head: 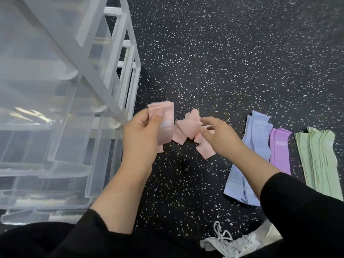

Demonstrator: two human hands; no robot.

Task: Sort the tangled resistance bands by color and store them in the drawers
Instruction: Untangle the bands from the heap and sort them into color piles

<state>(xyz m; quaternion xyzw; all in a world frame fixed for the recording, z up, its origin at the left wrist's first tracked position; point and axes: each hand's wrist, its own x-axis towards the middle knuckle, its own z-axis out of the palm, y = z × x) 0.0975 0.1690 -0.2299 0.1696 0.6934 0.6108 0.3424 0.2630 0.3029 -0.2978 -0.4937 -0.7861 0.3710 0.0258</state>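
My left hand (143, 131) holds a folded stack of pink bands (164, 125) upright above the floor, thumb pressed on the front. My right hand (221, 136) pinches the tangled pink bands (188, 127) that trail from the stack toward the right. One loose pink end (205, 150) hangs below my right fingers. On the floor to the right lie sorted piles: blue bands (258, 138), purple bands (281, 151) and green bands (318, 157). The clear plastic drawer unit (61, 127) with a white frame stands on the left, several drawers pulled out.
Black speckled rubber floor (223, 62) stretches ahead. A grey laced shoe (229, 243) sits at the bottom, beside my black-clad legs. The drawer unit's white frame (128, 79) reaches close to my left hand.
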